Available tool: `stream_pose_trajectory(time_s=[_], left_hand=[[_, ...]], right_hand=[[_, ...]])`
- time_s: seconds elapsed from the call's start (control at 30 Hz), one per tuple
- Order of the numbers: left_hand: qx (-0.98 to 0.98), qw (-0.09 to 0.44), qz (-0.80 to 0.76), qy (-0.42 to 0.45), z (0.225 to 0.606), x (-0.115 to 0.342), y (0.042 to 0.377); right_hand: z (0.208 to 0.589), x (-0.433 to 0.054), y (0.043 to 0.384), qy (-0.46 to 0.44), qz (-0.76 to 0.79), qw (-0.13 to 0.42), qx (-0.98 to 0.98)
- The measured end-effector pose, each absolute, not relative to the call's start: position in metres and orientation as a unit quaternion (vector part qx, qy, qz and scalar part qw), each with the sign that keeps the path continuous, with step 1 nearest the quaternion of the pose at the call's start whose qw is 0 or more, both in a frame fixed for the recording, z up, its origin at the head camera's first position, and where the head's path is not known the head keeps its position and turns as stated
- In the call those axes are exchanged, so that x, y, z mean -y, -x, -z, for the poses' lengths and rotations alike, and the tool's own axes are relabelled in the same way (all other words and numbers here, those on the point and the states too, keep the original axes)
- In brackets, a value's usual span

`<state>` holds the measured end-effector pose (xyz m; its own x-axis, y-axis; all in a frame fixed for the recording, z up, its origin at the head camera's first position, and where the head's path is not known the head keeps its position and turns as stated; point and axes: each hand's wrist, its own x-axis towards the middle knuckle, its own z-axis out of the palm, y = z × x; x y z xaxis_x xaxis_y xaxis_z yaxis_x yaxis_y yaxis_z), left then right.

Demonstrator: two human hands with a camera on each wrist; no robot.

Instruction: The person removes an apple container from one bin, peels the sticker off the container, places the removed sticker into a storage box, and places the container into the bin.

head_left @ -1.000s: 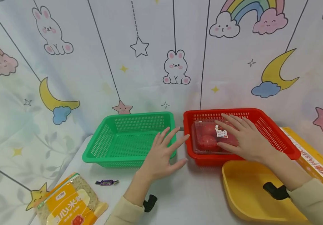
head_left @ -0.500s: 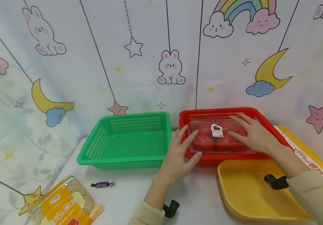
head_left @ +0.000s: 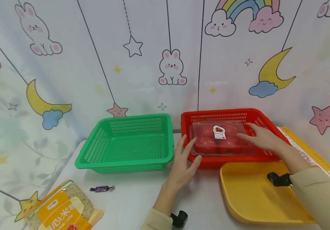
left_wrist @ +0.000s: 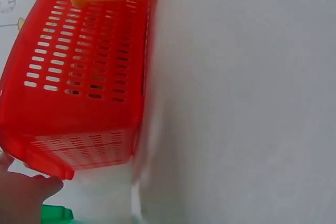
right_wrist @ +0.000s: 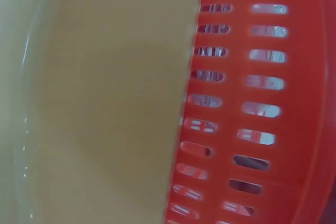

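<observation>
A clear plastic box of red round fruit (head_left: 206, 143), with a white label on its lid, lies in the red basket (head_left: 274, 131). My right hand (head_left: 264, 138) is over the basket's right part, thumb and fingers spread around the right end of the box. On the other side, my left hand (head_left: 182, 167) reaches to the basket's left front corner, fingers apart and fingertips overlapping the box's left end in the head view. The left wrist view catches only part of my left hand (left_wrist: 23, 195) beside the red rim. No part of my right hand shows in the right wrist view.
A green basket (head_left: 118, 164) stands to the left of the red one. In front right is a yellow tray (head_left: 257, 198), with a long yellow pasta box (head_left: 292, 135) behind it. At the left front lie a small purple-wrapped candy (head_left: 102, 188) and an orange food bag (head_left: 64, 210).
My left hand has moved right, from beside the green basket to the red basket's left corner. My right hand has shifted from above the box to its right end. The view has turned slightly.
</observation>
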<state>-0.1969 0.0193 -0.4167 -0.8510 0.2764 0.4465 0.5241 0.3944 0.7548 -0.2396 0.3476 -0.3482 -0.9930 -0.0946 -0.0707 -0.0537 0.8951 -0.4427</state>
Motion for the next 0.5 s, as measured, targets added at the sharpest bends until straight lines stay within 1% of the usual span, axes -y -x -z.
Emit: stream_pose_trajectory(time_s=[0.1,0.2,0.5], left_hand=[[0.812,0.12,0.523,0.231,0.422,-0.019,0.198],[0.802,0.129,0.539,0.221,0.425,-0.018,0.199],[0.798,0.133,0.548,0.211,0.432,-0.019,0.2]], right_hand=[[0.351,-0.349,0.24,0.028,0.23,0.073,-0.97],[0.352,-0.351,0.241,0.019,0.237,0.101,-0.966],[0.356,-0.359,0.244,0.005,0.29,0.182,-0.94]])
